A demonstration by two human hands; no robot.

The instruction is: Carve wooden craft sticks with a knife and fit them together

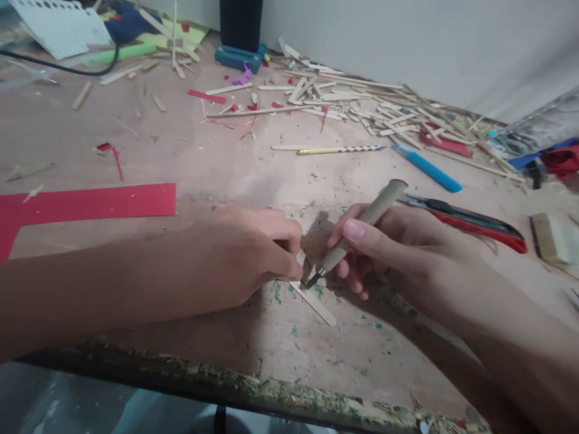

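Observation:
In my right hand (pixel 384 247) is a wood-carving chisel (pixel 362 223) with a pale round handle, gripped like a pen. Its short dark blade points down and left, at a pale wooden craft stick (pixel 320 306) lying slantwise on the table. My left hand (pixel 266 247) is closed, its fingertips pinching or pressing the upper part of that stick. What lies under those fingers is hidden. A small pale piece shows beside the fingertips, and I cannot tell whether it belongs to the same stick. Green flecks are scattered around the stick.
A red-and-black utility knife (pixel 470 220) lies beyond my right hand. Further back are a patterned pencil (pixel 341 150), a blue marker-like tube (pixel 427 167) and a heap of craft sticks (pixel 362 105). Red paper (pixel 90 202) lies at left. The table's chipped edge (pixel 271 386) runs along the front.

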